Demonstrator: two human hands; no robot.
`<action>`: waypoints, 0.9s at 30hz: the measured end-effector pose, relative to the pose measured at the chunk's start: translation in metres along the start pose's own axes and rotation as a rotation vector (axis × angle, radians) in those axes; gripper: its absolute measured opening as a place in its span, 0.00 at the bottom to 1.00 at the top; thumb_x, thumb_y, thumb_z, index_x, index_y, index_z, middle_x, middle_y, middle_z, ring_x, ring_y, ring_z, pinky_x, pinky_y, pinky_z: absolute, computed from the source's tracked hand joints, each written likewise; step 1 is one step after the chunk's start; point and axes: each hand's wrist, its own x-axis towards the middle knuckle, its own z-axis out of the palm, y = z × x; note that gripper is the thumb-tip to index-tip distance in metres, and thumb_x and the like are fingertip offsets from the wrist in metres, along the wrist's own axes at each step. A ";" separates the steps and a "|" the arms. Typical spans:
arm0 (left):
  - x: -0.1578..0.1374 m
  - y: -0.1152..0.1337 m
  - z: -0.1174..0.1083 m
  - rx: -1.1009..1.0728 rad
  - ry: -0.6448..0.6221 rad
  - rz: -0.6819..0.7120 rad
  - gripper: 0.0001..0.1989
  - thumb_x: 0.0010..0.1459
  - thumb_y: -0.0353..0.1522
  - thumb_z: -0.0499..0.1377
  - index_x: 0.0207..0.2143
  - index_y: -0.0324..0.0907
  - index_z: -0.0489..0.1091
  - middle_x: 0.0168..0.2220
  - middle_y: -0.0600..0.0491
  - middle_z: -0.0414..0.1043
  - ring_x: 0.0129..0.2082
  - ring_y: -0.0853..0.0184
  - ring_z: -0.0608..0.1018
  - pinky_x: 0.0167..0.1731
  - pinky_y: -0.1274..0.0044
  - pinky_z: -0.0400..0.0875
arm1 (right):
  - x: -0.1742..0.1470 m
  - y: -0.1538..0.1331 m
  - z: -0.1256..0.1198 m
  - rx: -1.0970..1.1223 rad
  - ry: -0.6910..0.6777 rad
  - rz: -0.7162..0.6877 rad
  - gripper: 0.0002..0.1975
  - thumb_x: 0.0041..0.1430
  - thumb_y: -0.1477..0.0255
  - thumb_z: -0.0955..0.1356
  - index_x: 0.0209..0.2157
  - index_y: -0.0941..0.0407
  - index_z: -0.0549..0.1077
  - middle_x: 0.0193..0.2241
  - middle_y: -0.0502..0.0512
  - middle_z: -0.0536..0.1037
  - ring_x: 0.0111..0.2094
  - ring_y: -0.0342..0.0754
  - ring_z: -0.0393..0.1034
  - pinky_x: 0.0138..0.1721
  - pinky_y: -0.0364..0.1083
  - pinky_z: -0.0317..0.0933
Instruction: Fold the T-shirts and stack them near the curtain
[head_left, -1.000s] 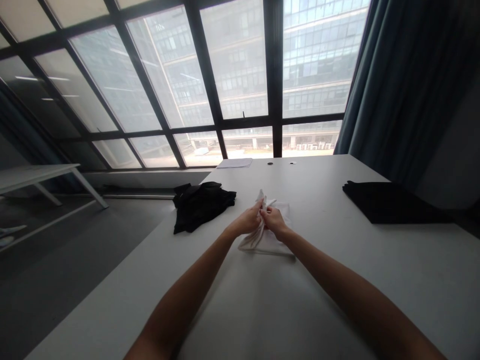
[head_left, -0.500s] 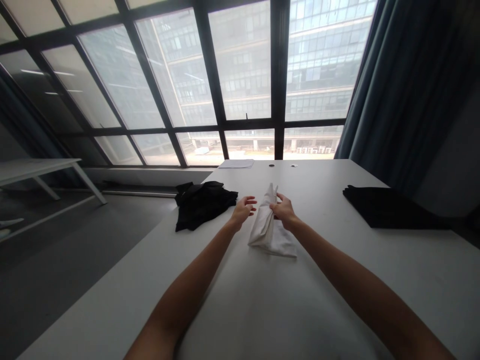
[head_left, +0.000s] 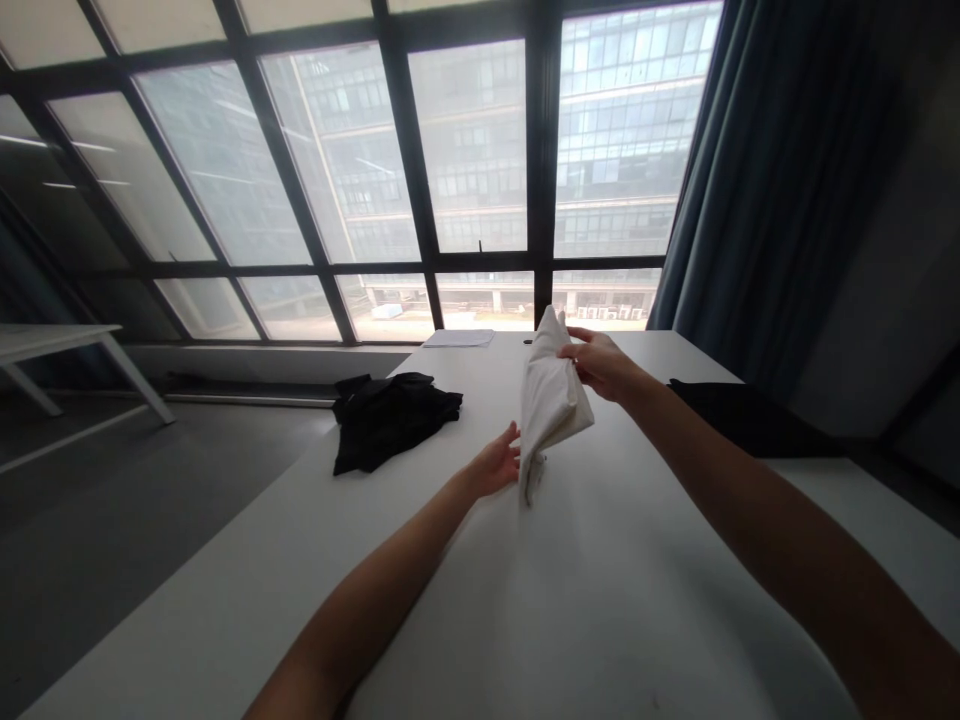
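Observation:
A folded white cloth (head_left: pixel 553 385) is held up off the white table, tilted, with its narrow end at the top. My right hand (head_left: pixel 600 362) pinches its upper right edge between thumb and fingers. Low on the cloth's left side is my left hand (head_left: pixel 495 462), open, thumb up and fingers apart, its fingertips at the cloth's edge. Whether they touch it I cannot tell. Whether the cloth is a garment is not clear from its folds.
A crumpled black cloth (head_left: pixel 394 418) lies on the table (head_left: pixel 585 600) to the left, and a flatter black cloth (head_left: pixel 750 420) lies at the right. Papers (head_left: pixel 459 338) rest at the far edge. Beyond are windows, a blue curtain (head_left: pixel 757 180) and another table (head_left: pixel 60 340).
My right hand has lifted the white cloth from the table and turned it upright. My left hand has moved lower and closer along its left side. The view has shifted slightly to the right.

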 end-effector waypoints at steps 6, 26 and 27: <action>-0.010 0.007 0.022 -0.039 0.086 0.170 0.33 0.64 0.34 0.63 0.67 0.36 0.58 0.54 0.40 0.75 0.50 0.58 0.80 0.52 0.70 0.74 | -0.004 0.017 -0.078 0.068 -0.088 0.027 0.25 0.52 0.83 0.70 0.53 0.58 0.75 0.32 0.55 0.81 0.30 0.48 0.76 0.28 0.42 0.70; 0.010 -0.016 0.026 0.876 0.402 0.243 0.42 0.57 0.28 0.66 0.71 0.45 0.54 0.62 0.37 0.64 0.54 0.55 0.77 0.53 0.64 0.74 | -0.005 0.193 -0.178 -0.446 0.211 0.210 0.29 0.55 0.81 0.71 0.59 0.63 0.69 0.40 0.63 0.83 0.34 0.50 0.78 0.33 0.45 0.69; 0.010 -0.016 0.025 1.006 0.432 0.286 0.39 0.57 0.27 0.65 0.70 0.43 0.57 0.63 0.37 0.63 0.56 0.54 0.75 0.56 0.62 0.72 | -0.006 0.194 -0.178 -0.489 0.246 0.196 0.28 0.55 0.81 0.71 0.59 0.63 0.69 0.43 0.66 0.82 0.37 0.52 0.78 0.36 0.46 0.70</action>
